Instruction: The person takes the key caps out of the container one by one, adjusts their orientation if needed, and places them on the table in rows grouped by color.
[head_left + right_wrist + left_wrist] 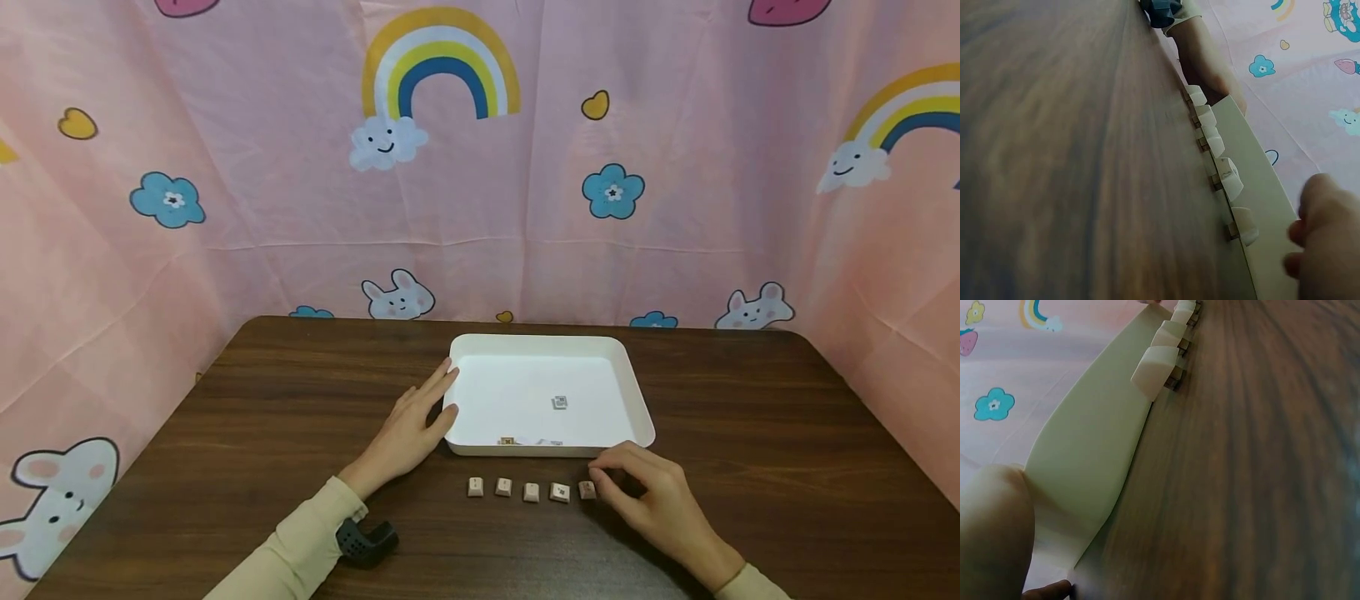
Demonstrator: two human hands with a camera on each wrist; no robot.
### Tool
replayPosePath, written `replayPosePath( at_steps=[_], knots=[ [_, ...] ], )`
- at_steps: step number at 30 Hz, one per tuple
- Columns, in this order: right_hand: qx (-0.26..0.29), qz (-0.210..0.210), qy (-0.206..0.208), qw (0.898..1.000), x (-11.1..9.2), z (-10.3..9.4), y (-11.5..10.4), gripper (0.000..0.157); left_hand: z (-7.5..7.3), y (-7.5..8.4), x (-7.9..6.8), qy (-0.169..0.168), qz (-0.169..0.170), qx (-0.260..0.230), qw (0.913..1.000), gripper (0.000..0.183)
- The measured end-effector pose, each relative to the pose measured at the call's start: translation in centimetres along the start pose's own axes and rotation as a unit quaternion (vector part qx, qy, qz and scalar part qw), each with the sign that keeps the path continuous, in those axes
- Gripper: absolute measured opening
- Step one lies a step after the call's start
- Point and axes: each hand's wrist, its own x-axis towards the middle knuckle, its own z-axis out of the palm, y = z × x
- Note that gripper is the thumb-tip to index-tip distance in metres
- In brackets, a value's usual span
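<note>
A white rectangular tray lies on the table. My left hand rests on its left side, fingers extended and touching the rim; the thumb shows beside the tray wall in the left wrist view. Several cream keycaps, with darker bases beneath, form a row before the tray. At the right end, my right hand hovers by the last keycap, thumb and index bent close together. In the right wrist view those fingers stand apart from the nearest keycap.
Inside the tray are a small grey-and-white square piece and a brownish piece by the front wall, which partly hides other pale bits. The dark wooden table ends at a pink patterned cloth behind.
</note>
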Motion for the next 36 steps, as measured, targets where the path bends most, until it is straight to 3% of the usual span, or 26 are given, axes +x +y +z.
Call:
replayPosePath(
  at_steps=[6, 9, 12, 14, 18, 24, 29, 36],
  knots=[
    [-0.006, -0.029, 0.058, 0.998, 0.7, 0.3, 0.2, 0.004, 0.1, 0.0, 0.0, 0.000, -0.001, 0.002, 1.0000, 0.057],
    [-0.016, -0.034, 0.069, 0.997, 1.4, 0.6, 0.0, 0.013, 0.1, -0.1, 0.0, 0.002, -0.001, -0.002, 1.0000, 0.057],
    [-0.017, -0.034, 0.067, 0.997, 2.2, 1.0, -0.2, 0.009, 0.0, -0.1, 0.0, 0.004, 0.004, -0.002, 1.0000, 0.057],
    [-0.015, -0.031, 0.056, 0.998, 2.6, 1.3, -0.4, 0.004, 0.0, -0.1, 0.0, 0.005, 0.006, -0.003, 1.0000, 0.057],
    [-0.016, 0.002, 0.013, 1.000, 3.2, 1.8, -0.8, 0.021, 0.0, -0.1, 0.0, 0.004, 0.002, -0.003, 1.0000, 0.057],
    [-0.051, 0.058, -0.043, 0.996, 3.7, 2.2, -1.3, 0.026, 0.2, -0.1, 0.1, -0.001, 0.002, -0.001, 1.0000, 0.057],
    [-0.073, 0.068, -0.074, 0.992, 4.0, 2.5, -1.6, 0.029, 0.2, 0.0, 0.1, -0.003, 0.002, -0.002, 1.0000, 0.057],
    [-0.049, 0.071, -0.133, 0.987, 5.1, 3.0, -2.1, 0.032, 0.1, 0.0, 0.0, 0.002, 0.000, -0.002, 1.0000, 0.057]
  ],
)
